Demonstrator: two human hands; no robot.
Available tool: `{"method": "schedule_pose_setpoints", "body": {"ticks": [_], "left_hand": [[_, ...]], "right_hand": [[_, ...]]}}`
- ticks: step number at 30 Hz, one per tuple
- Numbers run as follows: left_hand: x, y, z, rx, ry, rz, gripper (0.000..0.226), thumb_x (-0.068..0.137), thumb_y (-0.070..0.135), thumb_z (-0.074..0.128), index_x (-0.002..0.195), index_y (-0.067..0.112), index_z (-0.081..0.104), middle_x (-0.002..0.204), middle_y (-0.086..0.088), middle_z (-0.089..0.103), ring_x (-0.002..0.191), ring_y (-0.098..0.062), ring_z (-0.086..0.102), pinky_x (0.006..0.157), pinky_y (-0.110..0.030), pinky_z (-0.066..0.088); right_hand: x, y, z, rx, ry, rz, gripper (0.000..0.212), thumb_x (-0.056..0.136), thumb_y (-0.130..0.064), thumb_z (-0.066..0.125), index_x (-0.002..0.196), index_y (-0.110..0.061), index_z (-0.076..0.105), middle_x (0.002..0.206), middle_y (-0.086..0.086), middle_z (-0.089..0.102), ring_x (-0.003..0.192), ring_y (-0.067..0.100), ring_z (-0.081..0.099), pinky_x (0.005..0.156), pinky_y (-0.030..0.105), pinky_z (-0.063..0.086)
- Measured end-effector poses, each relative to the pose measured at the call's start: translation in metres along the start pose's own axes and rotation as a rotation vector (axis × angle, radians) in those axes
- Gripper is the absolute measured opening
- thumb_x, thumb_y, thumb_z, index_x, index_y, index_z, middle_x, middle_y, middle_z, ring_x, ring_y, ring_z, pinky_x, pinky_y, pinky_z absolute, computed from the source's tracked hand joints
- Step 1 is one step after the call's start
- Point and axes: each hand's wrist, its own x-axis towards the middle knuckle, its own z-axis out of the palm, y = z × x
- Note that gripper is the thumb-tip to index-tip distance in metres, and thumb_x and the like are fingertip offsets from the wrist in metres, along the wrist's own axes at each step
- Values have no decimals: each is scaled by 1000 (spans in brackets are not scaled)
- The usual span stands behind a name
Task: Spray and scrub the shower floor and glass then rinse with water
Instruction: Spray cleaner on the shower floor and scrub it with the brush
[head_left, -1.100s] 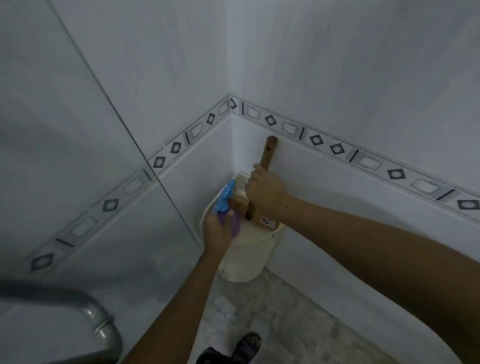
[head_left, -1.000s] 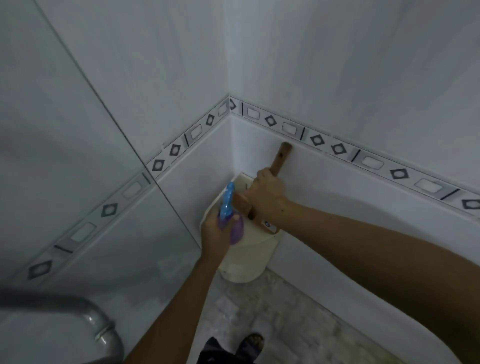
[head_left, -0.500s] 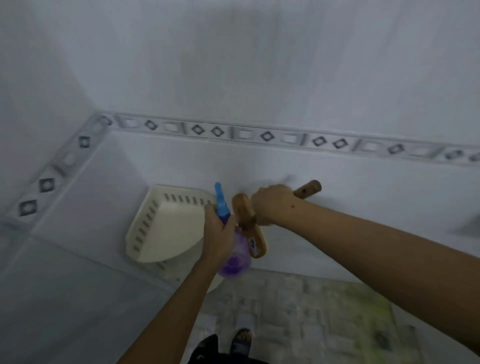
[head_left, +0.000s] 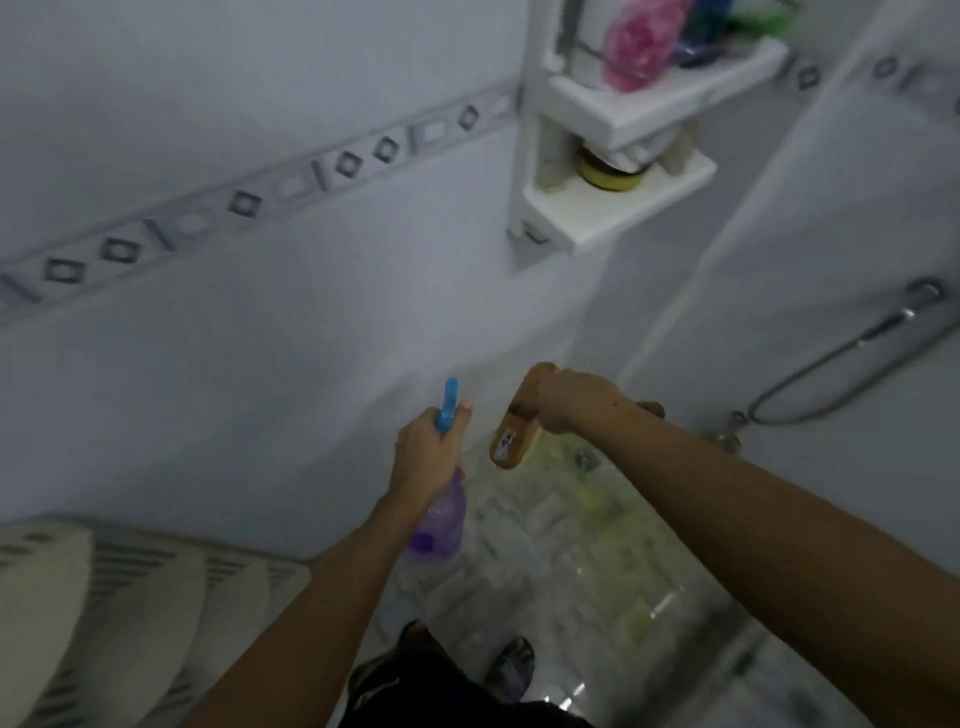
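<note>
With the left hand (head_left: 423, 460) wrapped around the purple translucent spray bottle with blue trigger (head_left: 440, 512) and the right hand (head_left: 574, 400) clasping the wooden-handled scrub brush (head_left: 514, 426), mist the grey mottled shower floor (head_left: 571, 545) below evenly before scrubbing.

Bare forearms (head_left: 779, 499); dark sandals (head_left: 511, 667)

Dim white-tiled walls (head_left: 311, 130) with a diamond-patterned border (head_left: 244, 202), a white corner shelf (head_left: 623, 213), mottled wet floor (head_left: 587, 551).
</note>
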Motion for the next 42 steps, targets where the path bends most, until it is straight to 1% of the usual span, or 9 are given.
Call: {"method": "schedule_pose_setpoints", "body": {"ticks": [4, 11, 17, 23, 28, 30, 34, 38, 42], "left_hand": [[13, -8, 77, 111, -218, -55, 49, 97, 58, 52, 74, 15, 50, 67, -3, 58, 52, -16, 58, 51, -28, 45], [76, -87, 197, 318, -499, -82, 50, 95, 60, 52, 92, 11, 61, 81, -7, 69, 52, -20, 70, 52, -31, 55], [155, -211, 295, 435, -500, -47, 57, 94, 66, 48, 82, 12, 62, 73, -8, 69, 57, -24, 70, 63, -36, 60], [220, -347, 373, 520, -493, 82, 59, 91, 72, 47, 84, 14, 59, 78, -10, 68, 60, -29, 70, 64, -46, 61], [263, -435, 413, 472, -498, 132, 54, 97, 60, 50, 84, 8, 59, 71, -10, 65, 47, -17, 68, 49, -31, 52], [282, -447, 434, 392, -458, 161, 52, 99, 54, 51, 72, 9, 55, 62, -9, 59, 44, -13, 66, 41, -26, 45], [303, -457, 462, 307, -420, 212, 60, 94, 66, 48, 74, 10, 57, 67, -13, 64, 55, -29, 70, 50, -33, 46], [302, -460, 458, 410, -507, 220, 58, 97, 64, 45, 77, 10, 54, 62, -7, 60, 45, -17, 68, 44, -28, 45], [315, -466, 451, 341, -493, 118, 67, 99, 60, 46, 87, -3, 64, 76, -24, 70, 43, -20, 68, 59, -49, 57]], "right_hand": [[33, 64, 78, 155, -190, 138, 56, 99, -14, 48, 154, -14, 32, 131, 16, 55, 75, 23, 54, 67, 34, 43], [87, 107, 220, 693, -163, 398, 27, 100, -9, 44, 121, 2, 56, 89, 9, 55, 67, 20, 54, 47, 25, 40], [202, 88, 374, 928, -137, 522, 26, 100, -14, 43, 119, 2, 53, 94, 12, 56, 88, 30, 64, 75, 39, 55], [340, 45, 525, 1001, -124, 531, 27, 100, -17, 45, 122, -5, 53, 91, 7, 50, 68, 20, 56, 53, 30, 49], [441, 15, 607, 1099, -136, 544, 22, 98, -6, 46, 116, 3, 56, 111, 21, 61, 84, 34, 66, 70, 42, 61], [473, 6, 629, 1139, -126, 556, 30, 99, -8, 48, 126, 3, 53, 118, 21, 60, 87, 35, 68, 69, 44, 62], [505, -8, 659, 1179, -161, 567, 43, 99, -11, 47, 141, -3, 44, 112, 19, 60, 78, 30, 67, 52, 38, 60], [495, -21, 682, 1154, -249, 599, 66, 101, -19, 42, 157, -17, 7, 129, 20, 52, 84, 30, 64, 48, 33, 50], [499, -21, 693, 1021, -263, 572, 41, 104, -25, 38, 139, -5, 34, 133, 16, 50, 100, 33, 61, 53, 37, 54]]}}
